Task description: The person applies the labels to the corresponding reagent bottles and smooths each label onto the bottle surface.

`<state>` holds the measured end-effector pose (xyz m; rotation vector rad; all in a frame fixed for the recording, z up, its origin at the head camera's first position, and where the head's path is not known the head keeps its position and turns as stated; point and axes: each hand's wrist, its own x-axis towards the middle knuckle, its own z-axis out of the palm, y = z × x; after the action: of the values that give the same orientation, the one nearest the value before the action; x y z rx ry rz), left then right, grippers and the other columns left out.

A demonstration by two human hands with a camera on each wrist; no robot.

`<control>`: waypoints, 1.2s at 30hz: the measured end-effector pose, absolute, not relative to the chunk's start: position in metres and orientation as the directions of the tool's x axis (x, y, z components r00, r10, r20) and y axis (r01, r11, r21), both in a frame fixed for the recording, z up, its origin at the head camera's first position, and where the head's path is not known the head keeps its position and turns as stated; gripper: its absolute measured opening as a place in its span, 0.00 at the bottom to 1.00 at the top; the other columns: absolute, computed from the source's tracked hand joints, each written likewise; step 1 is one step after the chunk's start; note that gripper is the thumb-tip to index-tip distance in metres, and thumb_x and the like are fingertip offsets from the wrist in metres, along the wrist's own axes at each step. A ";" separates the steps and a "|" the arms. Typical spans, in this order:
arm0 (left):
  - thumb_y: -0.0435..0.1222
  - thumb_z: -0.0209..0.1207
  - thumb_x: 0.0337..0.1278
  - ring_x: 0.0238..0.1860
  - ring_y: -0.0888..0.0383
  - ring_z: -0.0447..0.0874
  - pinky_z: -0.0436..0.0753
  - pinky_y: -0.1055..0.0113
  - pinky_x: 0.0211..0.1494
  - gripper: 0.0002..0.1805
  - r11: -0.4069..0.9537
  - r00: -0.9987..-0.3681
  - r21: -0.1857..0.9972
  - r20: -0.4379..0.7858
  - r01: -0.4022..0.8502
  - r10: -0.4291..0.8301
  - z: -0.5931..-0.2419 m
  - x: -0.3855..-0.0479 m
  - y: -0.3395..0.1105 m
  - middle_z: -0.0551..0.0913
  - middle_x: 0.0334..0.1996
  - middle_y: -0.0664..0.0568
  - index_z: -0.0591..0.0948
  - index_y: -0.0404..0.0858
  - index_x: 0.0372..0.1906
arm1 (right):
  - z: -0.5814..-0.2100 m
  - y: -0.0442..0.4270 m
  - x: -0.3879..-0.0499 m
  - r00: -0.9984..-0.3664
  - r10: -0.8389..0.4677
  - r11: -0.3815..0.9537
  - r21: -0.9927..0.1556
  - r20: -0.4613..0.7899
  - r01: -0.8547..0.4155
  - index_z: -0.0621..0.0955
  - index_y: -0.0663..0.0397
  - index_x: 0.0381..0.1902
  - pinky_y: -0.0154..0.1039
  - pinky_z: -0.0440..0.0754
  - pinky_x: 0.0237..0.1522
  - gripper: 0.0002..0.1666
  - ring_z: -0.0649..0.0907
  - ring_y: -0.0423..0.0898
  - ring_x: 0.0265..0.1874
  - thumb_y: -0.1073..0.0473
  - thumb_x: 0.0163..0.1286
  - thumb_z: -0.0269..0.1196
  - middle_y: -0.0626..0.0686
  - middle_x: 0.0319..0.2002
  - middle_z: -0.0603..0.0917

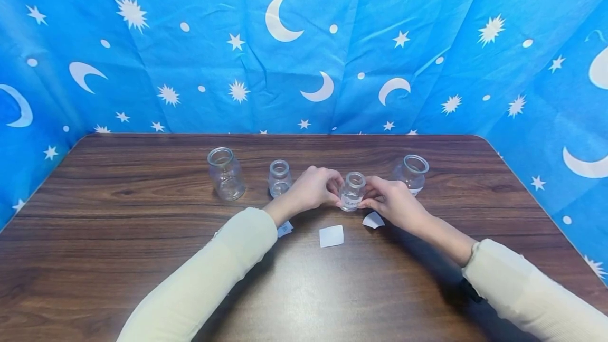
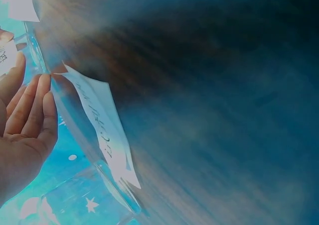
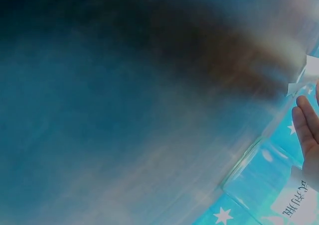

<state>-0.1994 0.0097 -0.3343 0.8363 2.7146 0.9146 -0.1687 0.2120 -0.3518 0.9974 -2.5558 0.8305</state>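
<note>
A small glass jar stands upright between my two hands on the table, with a white handwritten label low on its front. My left hand holds its left side with thumb and fingers. From the other side my right hand holds it, fingertips near the label's edge. In the left wrist view, part of the label shows beside the left thumb. The right wrist view catches only some of the right hand's fingers at its edge.
Another small jar and a taller jar stand to the left; a round jar bearing a label stands right. Nearer lie a white paper square, a curved paper piece and written paper slips. Blue star-patterned cloth hangs behind.
</note>
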 end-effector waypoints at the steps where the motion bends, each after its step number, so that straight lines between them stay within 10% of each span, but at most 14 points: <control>1: 0.37 0.70 0.39 0.30 0.64 0.80 0.74 0.70 0.42 0.18 0.657 -0.832 0.599 0.028 0.458 0.555 -0.335 -0.200 0.010 0.83 0.26 0.58 0.80 0.40 0.41 | -0.352 0.212 -0.169 -0.724 -0.530 0.598 -0.411 0.442 -0.688 0.76 0.63 0.36 0.36 0.81 0.28 0.19 0.84 0.46 0.26 0.70 0.45 0.71 0.55 0.27 0.84; 36: 0.37 0.68 0.42 0.35 0.63 0.81 0.76 0.72 0.41 0.19 0.675 -0.834 0.580 0.013 0.456 0.552 -0.334 -0.200 0.008 0.84 0.32 0.55 0.82 0.39 0.44 | -0.350 0.214 -0.168 -0.728 -0.569 0.610 -0.397 0.384 -0.686 0.78 0.61 0.36 0.36 0.80 0.29 0.11 0.83 0.42 0.27 0.66 0.55 0.66 0.52 0.29 0.84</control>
<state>-0.2004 0.0084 -0.3342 0.8263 2.7233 0.8757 -0.1679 0.2138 -0.3495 1.0353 -2.6165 0.7833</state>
